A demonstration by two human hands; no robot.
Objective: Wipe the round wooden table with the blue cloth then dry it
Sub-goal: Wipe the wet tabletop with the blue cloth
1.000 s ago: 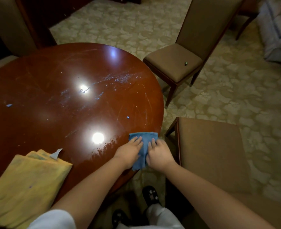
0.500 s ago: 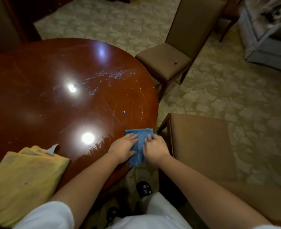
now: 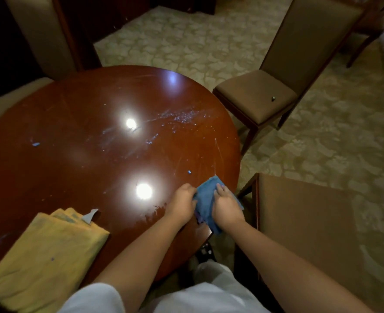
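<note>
The round glossy red-brown wooden table [image 3: 73,159] fills the left half of the view, with whitish smears and small blue specks across its middle. At its near right edge lies the blue cloth [image 3: 205,199], bunched up and hanging a little over the rim. My left hand [image 3: 182,203] grips the cloth's left side with curled fingers. My right hand [image 3: 226,205] holds its right side, fingers curled over the top. A wet patch shows on the wood just left of my left hand.
A folded yellow towel [image 3: 42,251] lies on the table's near left part. One brown upholstered chair [image 3: 256,98] stands beyond the table's right edge, and another chair seat [image 3: 303,222] is close on my right. A pale chair back [image 3: 42,35] rises at the far left. Patterned carpet surrounds the table.
Both hands lay flat on the spread cloth before; now they have gathered it into a bunch and grip it at the table's edge. The camera has tilted and shifted.
</note>
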